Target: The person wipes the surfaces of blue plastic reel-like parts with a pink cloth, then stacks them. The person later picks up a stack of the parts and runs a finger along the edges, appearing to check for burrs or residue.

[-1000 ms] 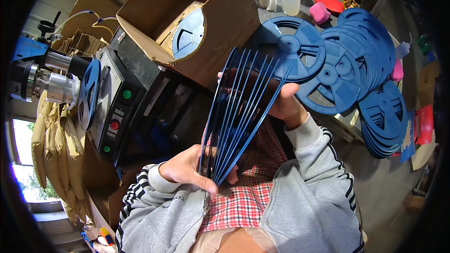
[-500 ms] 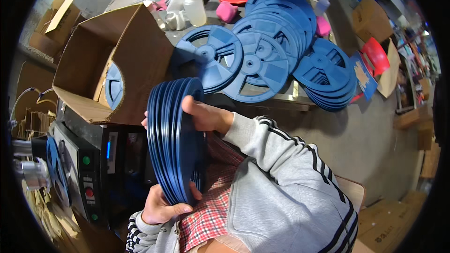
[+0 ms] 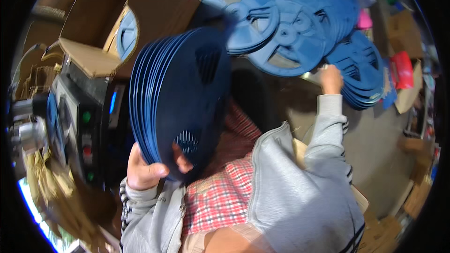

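Blue discs (image 3: 187, 107) with cut-out windows stand on edge as a thick stack before the person's chest, clamped near the bottom by the left hand (image 3: 143, 171), whose fingers (image 3: 183, 160) show through an opening in the outermost one. The right hand (image 3: 331, 79) is stretched out at the near side of a disc pile (image 3: 361, 63) by the edge of the worktop (image 3: 308, 77); whether it grips anything cannot be told. More overlapping reels (image 3: 300, 35) lie alongside. Left stand an open cardboard box (image 3: 89, 57) and a black machine (image 3: 89, 133).
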`<state>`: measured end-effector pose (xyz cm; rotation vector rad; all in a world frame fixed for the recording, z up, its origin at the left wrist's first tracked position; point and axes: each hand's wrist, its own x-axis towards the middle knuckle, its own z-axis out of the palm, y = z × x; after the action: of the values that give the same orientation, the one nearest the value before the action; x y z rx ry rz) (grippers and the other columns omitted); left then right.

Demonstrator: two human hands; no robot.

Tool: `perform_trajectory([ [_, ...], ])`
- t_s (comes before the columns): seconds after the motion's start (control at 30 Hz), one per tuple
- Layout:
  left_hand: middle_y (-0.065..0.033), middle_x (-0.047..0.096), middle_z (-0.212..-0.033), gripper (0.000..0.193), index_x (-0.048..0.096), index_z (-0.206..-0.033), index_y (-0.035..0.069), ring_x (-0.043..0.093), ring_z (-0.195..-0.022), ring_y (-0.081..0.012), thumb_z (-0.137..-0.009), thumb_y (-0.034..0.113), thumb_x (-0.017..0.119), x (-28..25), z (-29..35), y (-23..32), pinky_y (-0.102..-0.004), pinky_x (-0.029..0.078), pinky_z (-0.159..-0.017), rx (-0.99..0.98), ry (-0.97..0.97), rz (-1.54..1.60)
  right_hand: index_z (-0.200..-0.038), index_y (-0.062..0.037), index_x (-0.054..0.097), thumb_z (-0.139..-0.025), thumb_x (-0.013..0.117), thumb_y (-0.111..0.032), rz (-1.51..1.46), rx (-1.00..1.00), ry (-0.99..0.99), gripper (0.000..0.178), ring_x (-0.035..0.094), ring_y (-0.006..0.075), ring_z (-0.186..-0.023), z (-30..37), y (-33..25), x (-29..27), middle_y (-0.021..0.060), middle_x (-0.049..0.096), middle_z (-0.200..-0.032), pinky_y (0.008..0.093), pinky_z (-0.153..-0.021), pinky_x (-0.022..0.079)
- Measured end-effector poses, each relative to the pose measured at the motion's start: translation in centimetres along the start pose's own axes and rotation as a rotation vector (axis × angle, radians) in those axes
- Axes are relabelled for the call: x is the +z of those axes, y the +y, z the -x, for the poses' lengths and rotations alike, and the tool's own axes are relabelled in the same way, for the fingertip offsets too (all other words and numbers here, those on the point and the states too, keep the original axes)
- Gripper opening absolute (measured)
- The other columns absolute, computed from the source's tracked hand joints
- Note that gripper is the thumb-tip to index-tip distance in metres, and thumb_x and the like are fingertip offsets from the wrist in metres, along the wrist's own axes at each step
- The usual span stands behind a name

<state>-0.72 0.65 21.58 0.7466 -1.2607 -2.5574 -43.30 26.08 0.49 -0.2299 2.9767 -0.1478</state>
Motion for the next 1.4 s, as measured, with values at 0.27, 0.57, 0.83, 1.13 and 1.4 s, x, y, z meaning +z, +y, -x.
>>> perform_trajectory([
  [0.27,-0.0313,0.067,-0.091,0.053,0.052,-0.12,-0.017,0.072,-0.087,-0.04,-0.078,0.002,0.078,-1.6,2.1,0.8,-0.0566,0.058,-0.084,0.109,-0.048,0.162,-0.106,-0.0082,0.068,-0.096,0.061,-0.039,0.186,0.101,0.116,0.033,0.068,0.0424,-0.101,-3.5,6.8,8.4,0.0178,0.071,-0.111,0.0547,-0.082,0.055],
  [0.57,-0.0346,0.066,-0.096,0.054,0.048,-0.122,-0.02,0.072,-0.09,-0.0415,-0.081,0.0,0.076,-2.2,3.3,-0.1,-0.0597,0.058,-0.084,0.204,-0.033,0.258,-0.092,-0.0002,0.057,-0.086,0.074,-0.018,0.215,-0.215,-0.007,0.025,0.069,0.037,-0.087,-6.2,9.5,1.6,0.0188,0.07,-0.091,0.0432,-0.074,0.053],
  [0.83,-0.0342,0.067,-0.094,0.055,0.048,-0.121,-0.019,0.073,-0.087,-0.0396,-0.08,0.001,0.079,-2.1,3.9,-1.2,-0.057,0.059,-0.083,0.216,0.032,0.175,-0.136,-0.0011,0.054,-0.1,0.058,-0.016,-0.954,-1.043,-1.048,0.04,0.069,0.0165,-0.075,17.1,-13.0,-13.0,0.015,0.069,-0.107,0.0274,-0.063,0.054],
  [1.13,-0.033,0.066,-0.09,0.05,0.049,-0.118,-0.018,0.074,-0.086,-0.0384,-0.084,0.005,0.078,-2.4,4.9,-1.9,-0.0541,0.06,-0.082,0.232,-0.007,0.159,-0.119,0.0051,0.062,-0.097,0.059,-0.006,-0.814,-1.12,-1.076,0.025,0.062,0.0164,-0.055,24.2,-15.4,-8.4,0.0126,0.068,-0.079,0.0266,-0.055,0.048],
  [1.4,-0.0322,0.066,-0.093,0.038,0.057,-0.108,-0.018,0.073,-0.086,-0.039,-0.086,0.006,0.076,-2.6,4.5,-1.5,-0.0549,0.06,-0.082,0.211,-0.049,0.138,-0.139,0.0021,0.054,-0.096,0.056,0.0,-0.783,-1.19,-1.002,0.043,0.063,0.016,-0.051,25.2,-15.5,-7.4,0.0131,0.065,-0.065,0.028,-0.05,0.048],
])
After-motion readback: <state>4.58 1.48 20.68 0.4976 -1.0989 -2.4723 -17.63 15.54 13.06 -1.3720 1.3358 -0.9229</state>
